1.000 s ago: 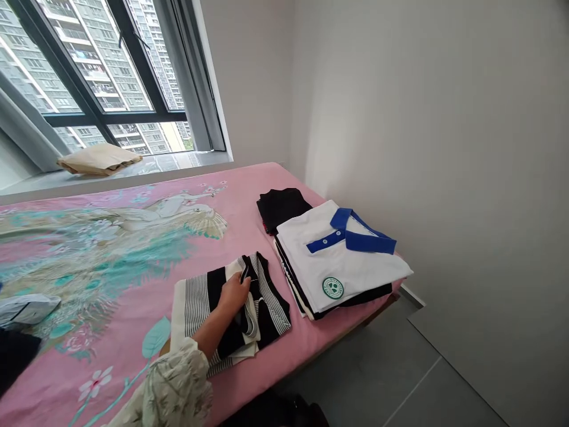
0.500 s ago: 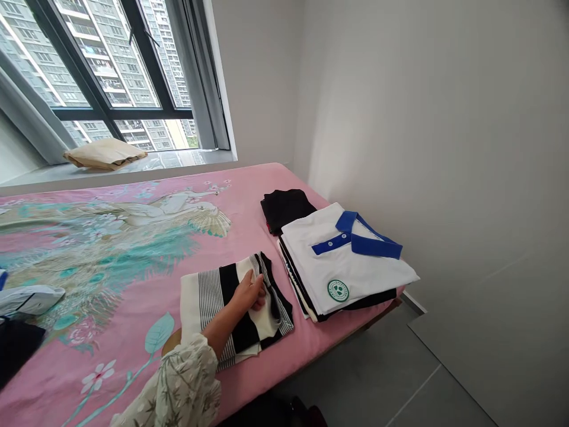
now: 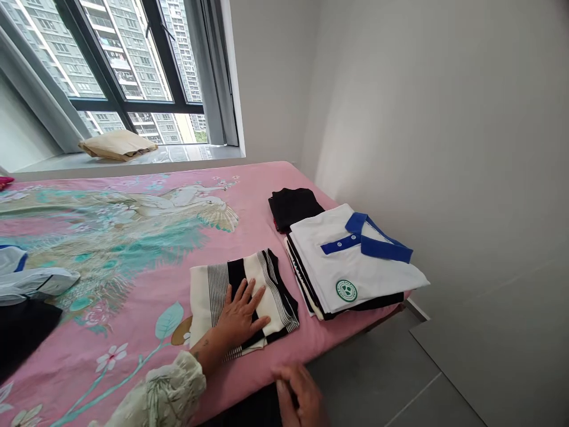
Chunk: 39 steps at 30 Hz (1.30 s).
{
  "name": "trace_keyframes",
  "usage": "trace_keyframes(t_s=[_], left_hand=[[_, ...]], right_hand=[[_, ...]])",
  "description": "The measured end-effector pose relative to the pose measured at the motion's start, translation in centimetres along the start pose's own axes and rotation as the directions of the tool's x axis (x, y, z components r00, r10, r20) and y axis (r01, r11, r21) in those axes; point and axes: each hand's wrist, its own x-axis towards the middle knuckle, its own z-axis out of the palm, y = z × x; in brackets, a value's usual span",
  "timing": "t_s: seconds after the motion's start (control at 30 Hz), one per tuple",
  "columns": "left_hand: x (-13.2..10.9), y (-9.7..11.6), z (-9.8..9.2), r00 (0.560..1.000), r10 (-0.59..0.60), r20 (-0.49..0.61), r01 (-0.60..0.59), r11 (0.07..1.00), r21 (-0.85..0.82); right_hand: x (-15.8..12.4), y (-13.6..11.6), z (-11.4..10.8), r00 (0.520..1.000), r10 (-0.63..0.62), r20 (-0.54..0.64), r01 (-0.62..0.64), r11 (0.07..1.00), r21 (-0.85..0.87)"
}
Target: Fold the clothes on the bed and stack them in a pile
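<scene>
A folded garment with black, cream and thin-striped bands lies on the pink bed sheet near the bed's front edge. On top of it rests my left hand, flat, its fingers spread over the cloth. My right hand shows at the bottom of the view, just off the bed edge and slightly blurred. Its fingers are loosely bent, the thumb apart from them, and I see nothing in it. To the right of the striped garment is a stack of folded clothes, topped by a white polo shirt with a blue collar and green round badge.
Behind the stack lies a folded black garment. White and black clothes lie at the left edge of the bed sheet. A beige folded item sits on the windowsill. A wall borders the bed's right end; grey floor shows below.
My left hand has gone from gripping the garment's right-hand fold to lying flat on it, and the fold is now down. My right hand has come into view. The camera has shifted slightly left.
</scene>
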Motion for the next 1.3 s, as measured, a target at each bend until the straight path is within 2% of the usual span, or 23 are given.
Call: trace_keyframes(t_s=[0.13,0.2,0.3,0.33,0.4,0.47,0.53,0.57,0.6,0.63,0.67,0.73,0.87,1.0,1.07,1.13,1.2,1.23,1.3], left_hand=[[-1.0,-0.4,-1.5,0.999,-0.037,-0.018,0.036,0.999,-0.029],[-2.6,-1.6,-2.8,0.985,-0.119,-0.128,0.116,0.993,-0.032],[-6.7,-3.7,-3.5,0.921,-0.231,-0.313,0.235,0.972,-0.025],[-8.2,-4.2,-3.3,0.917,-0.219,-0.333,0.228,0.974,-0.012],[-11.1,-4.5,-2.4,0.946,-0.113,-0.304,0.133,0.99,0.044],[-13.3,-4.0,-1.2,0.968,0.002,-0.25,0.027,0.993,0.112],[-14.6,-3.3,-0.1,0.97,0.048,-0.237,-0.005,0.984,0.176],[-14.9,-3.0,0.4,0.969,0.051,-0.241,-0.002,0.98,0.2],[-15.2,-2.8,0.7,0.969,0.047,-0.244,0.007,0.976,0.216],[-15.4,-2.6,0.8,0.969,0.043,-0.242,0.012,0.975,0.222],[-15.5,-2.6,0.9,0.971,0.042,-0.235,0.011,0.976,0.217],[-15.7,-2.6,0.7,0.972,0.024,-0.233,0.017,0.985,0.173],[-15.1,-2.9,-0.6,0.971,-0.05,-0.234,0.052,0.999,0.002],[-11.1,-4.9,-2.7,0.961,-0.125,-0.248,0.104,0.99,-0.097],[-8.6,-6.5,-3.3,0.959,-0.204,-0.197,0.184,0.976,-0.114],[-6.5,-8.2,-3.2,0.946,-0.312,-0.083,0.298,0.943,-0.146],[-5.5,-9.6,-2.5,0.927,-0.376,-0.006,0.369,0.912,-0.182],[-5.4,-10.1,-2.0,0.923,-0.385,-0.006,0.376,0.905,-0.2],[-5.9,-10.7,-1.1,0.921,-0.383,-0.073,0.357,0.903,-0.237]], right_hand=[[7.1,-3.0,-0.1,0.992,-0.122,0.024,0.12,0.99,0.068],[9.5,-3.7,0.5,0.991,-0.135,0.021,0.133,0.987,0.085],[11.5,-4.3,2.6,0.989,-0.142,0.05,0.135,0.984,0.115],[11.8,-4.5,3.7,0.984,-0.16,0.079,0.15,0.982,0.117],[12.3,-4.6,6.2,0.958,-0.226,0.176,0.212,0.973,0.093],[13.0,-4.0,8.9,0.896,-0.285,0.339,0.297,0.955,0.017],[14.3,-2.2,11.0,0.826,-0.231,0.514,0.339,0.932,-0.126],[15.1,-0.9,11.6,0.809,-0.149,0.569,0.328,0.917,-0.227],[16.1,0.5,11.9,0.821,-0.036,0.57,0.278,0.897,-0.344],[17.1,1.9,12.0,0.851,0.057,0.522,0.219,0.865,-0.452],[18.0,3.2,11.9,0.872,0.122,0.473,0.172,0.83,-0.531],[19.4,4.9,11.2,0.885,0.205,0.417,0.114,0.773,-0.623],[19.1,5.5,10.2,0.886,0.229,0.403,0.119,0.727,-0.676],[16.8,5.7,10.5,0.896,0.195,0.399,0.149,0.714,-0.684],[16.3,6.1,10.7,0.9,0.199,0.387,0.138,0.714,-0.687],[16.2,6.4,10.8,0.904,0.185,0.384,0.136,0.729,-0.671],[16.4,6.5,10.6,0.909,0.162,0.383,0.139,0.75,-0.647],[16.5,6.5,10.5,0.913,0.15,0.379,0.14,0.757,-0.638],[16.6,6.4,10.3,0.918,0.139,0.372,0.138,0.767,-0.626]])
